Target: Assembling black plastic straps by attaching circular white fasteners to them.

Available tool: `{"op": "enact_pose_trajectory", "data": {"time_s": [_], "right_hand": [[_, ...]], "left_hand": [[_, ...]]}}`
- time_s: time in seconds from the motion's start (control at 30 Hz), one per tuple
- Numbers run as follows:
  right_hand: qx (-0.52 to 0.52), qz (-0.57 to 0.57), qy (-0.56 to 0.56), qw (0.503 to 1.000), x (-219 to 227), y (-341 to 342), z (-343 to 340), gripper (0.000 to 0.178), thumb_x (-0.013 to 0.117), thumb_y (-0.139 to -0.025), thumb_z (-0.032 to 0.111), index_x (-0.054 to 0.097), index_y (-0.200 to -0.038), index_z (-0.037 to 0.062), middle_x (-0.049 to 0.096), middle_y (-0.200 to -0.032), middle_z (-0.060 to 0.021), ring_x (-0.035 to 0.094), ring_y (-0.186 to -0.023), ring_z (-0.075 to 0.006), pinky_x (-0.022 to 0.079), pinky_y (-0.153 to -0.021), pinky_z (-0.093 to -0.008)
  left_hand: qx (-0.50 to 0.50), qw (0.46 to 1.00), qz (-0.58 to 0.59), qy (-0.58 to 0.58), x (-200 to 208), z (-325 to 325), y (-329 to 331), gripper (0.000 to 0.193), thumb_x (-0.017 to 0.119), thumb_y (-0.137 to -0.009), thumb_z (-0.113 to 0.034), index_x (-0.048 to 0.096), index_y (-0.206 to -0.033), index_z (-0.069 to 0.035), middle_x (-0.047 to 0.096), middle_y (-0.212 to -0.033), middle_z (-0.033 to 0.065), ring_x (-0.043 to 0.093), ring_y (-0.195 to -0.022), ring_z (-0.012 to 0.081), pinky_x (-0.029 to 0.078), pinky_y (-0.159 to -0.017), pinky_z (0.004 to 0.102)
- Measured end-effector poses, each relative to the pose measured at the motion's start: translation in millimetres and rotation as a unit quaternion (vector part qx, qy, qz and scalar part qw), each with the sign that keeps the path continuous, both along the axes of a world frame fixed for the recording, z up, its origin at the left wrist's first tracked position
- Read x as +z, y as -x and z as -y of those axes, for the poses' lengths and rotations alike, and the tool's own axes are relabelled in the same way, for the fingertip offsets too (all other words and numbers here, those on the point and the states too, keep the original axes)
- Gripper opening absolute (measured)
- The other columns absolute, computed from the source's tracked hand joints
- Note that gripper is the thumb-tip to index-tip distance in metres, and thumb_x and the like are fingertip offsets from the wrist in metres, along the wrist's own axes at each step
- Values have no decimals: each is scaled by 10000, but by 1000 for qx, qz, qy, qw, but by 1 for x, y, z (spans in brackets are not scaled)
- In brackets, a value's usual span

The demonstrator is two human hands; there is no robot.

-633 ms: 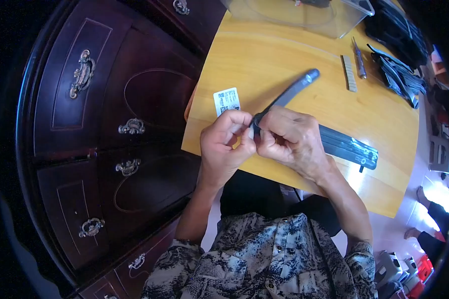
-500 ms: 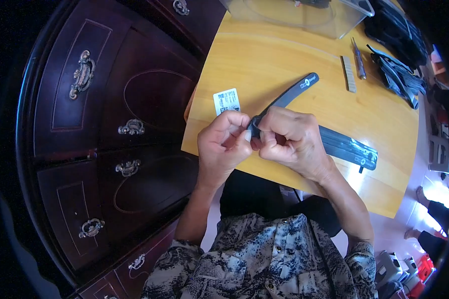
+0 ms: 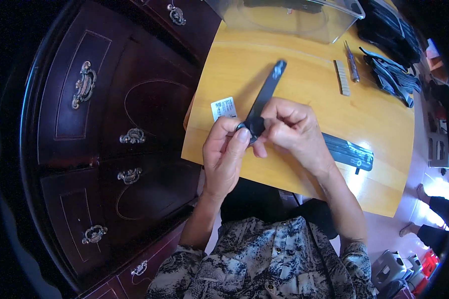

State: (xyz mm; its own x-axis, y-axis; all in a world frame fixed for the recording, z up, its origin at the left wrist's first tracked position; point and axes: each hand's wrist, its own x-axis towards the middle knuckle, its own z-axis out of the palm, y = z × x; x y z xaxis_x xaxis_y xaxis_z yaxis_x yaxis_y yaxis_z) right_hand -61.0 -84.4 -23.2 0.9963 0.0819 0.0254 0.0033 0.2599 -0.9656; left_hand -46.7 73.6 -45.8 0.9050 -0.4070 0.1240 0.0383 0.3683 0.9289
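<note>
A flat black strap [image 3: 267,92] with a pale printed mark near its tip rises from between my hands, above the near part of the table. My left hand [image 3: 223,157] is closed on the strap's lower end, thumb pressed on top. That end is folded over or looped, with a small shiny dark part beside the thumb. My right hand [image 3: 299,133] has its fingers curled in a pinch against the right side of this fold; exactly what the fingertips grip is partly hidden. Just beyond my left hand lies a white printed label card [image 3: 223,108].
More flat black straps [image 3: 349,152] lie right of my right hand on the yellow wooden table [image 3: 284,47]. Farther off are a clear plastic bin [image 3: 329,30], a pale strip [image 3: 341,77], a pointed tool [image 3: 352,61] and bundled black straps [image 3: 391,74]. Dark drawers [image 3: 149,104] stand left.
The strap's free end has swung left and up to a steeper angle. My left thumb now lies across the folded end, and my right fingers have shifted slightly to the right.
</note>
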Motion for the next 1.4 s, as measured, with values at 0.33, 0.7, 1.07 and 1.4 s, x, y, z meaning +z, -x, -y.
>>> {"op": "enact_pose_trajectory", "data": {"time_s": [0.33,0.7,1.07,1.4], "right_hand": [[-110,-47,-18,993,12,-8,38,80,529,-857,134,570,-829,71,496,-674,46,363,-497,4,244,-409,-158],[-82,250,310,913,18,23,15,436,675,-825,346,618,-1151,61,603,-1121,-106,518,-1001,-234,433,-822,-336],[-230,144,298,915,36,19,14,202,560,-928,191,677,-924,27,630,-805,-76,517,-867,-208,384,-792,-320],[-465,157,125,862,28,-90,160,261,541,-951,294,655,-905,65,655,-813,-10,526,-711,-50,375,-605,-210]], "left_hand": [[-2,999,35,38,9,3,26,68,474,-955,-70,450,-930,-11,611,-906,160,608,-686,161,511,-681,312],[23,996,-9,88,10,8,23,97,498,-960,-96,468,-990,-9,602,-1001,167,611,-860,170,502,-772,315],[-42,997,54,46,19,11,33,67,435,-967,-69,441,-962,-2,594,-941,187,617,-731,185,517,-724,331],[-3,1000,1,-15,-5,-11,69,82,482,-944,-111,450,-931,-36,567,-832,159,550,-602,184,480,-533,291]]}}
